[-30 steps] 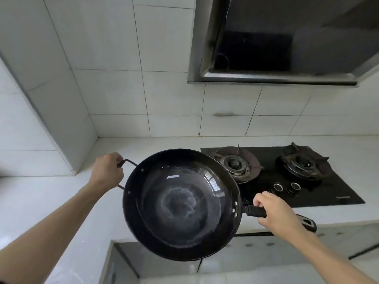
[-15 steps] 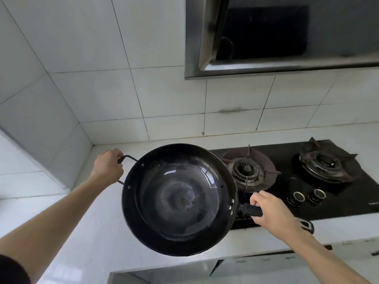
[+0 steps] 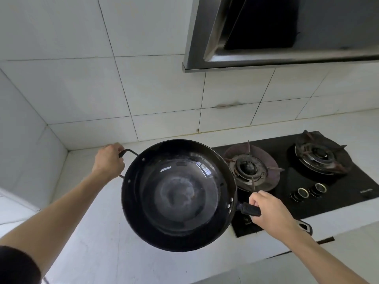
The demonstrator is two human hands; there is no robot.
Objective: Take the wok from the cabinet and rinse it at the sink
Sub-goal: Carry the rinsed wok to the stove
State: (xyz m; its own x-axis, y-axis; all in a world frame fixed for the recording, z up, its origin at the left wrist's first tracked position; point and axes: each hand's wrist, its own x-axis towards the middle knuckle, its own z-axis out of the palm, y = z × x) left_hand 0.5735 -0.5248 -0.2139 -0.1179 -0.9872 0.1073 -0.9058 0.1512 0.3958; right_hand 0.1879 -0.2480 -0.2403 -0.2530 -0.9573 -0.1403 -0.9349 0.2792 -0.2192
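We list: wok (image 3: pixel 178 195), black, with a pale grey ring-shaped patch at its centre; counter (image 3: pixel 102 232), white; wall tiles (image 3: pixel 153 89), white with dark grout lines; hob (image 3: pixel 287 191), glossy black, burners (image 3: pixel 249 168) rusty brown; hood (image 3: pixel 266 31), silver-grey and black; sleeve (image 3: pixel 16 265), black.

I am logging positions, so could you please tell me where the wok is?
Centre of the head view: the wok is held above the counter, left of the gas hob.

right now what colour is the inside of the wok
Black, with a dull grey worn patch at the bottom of the wok; the head view shows it.
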